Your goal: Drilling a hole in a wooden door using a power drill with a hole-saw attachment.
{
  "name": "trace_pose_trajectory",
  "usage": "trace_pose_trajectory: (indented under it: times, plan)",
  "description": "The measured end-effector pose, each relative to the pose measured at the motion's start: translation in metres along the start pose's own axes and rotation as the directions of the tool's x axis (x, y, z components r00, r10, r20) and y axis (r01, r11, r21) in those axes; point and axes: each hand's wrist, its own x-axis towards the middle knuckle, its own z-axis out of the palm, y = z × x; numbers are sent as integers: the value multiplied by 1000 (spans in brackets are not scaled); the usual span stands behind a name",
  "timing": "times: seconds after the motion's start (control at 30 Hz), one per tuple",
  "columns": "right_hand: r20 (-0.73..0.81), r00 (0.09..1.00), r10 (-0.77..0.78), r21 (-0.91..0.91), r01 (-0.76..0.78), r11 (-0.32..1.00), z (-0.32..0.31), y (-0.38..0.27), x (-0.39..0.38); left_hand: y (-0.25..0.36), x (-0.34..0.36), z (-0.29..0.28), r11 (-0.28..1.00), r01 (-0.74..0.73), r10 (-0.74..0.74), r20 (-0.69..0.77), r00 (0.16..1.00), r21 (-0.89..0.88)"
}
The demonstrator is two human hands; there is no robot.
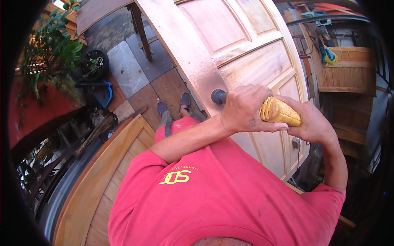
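Note:
A yellow power tool (280, 112), with vents in its rounded end, is held between my two hands over a paneled wooden door (246, 61). My left hand (248, 107) is closed round its front part, beside a dark round head (218, 96) that sits at the door's plain edge strip. My right hand (314, 121) grips the tool from the other side, fingers curled and partly hidden. Around the round head the wood looks darker and brownish. Whether the head touches the wood, I cannot tell.
Another wooden door (102, 192) leans at lower left, near a twig broom (96, 133). A blue dustpan (103, 94) and a potted plant (95, 64) stand at left. A small grey box with a cord (296, 142) sits at the door's right. My feet (174, 105) are on tiles.

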Motion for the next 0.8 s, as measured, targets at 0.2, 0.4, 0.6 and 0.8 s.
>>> trace_pose_trajectory:
  times: [0.2,0.4,0.6,0.8]
  plan:
    - [6,1000,6,-9,-6,1000,-2,-1,0,0,0,-4,1000,-14,14,31,999,13]
    - [3,1000,5,-5,-5,1000,0,0,0,0,0,-4,1000,-21,21,33,999,16]
    - [-4,1000,1,-10,-1,1000,1,1,0,0,0,-5,1000,-22,21,37,999,8]
    - [4,1000,12,-19,-12,1000,0,0,0,-1,0,-6,999,-25,24,40,999,21]
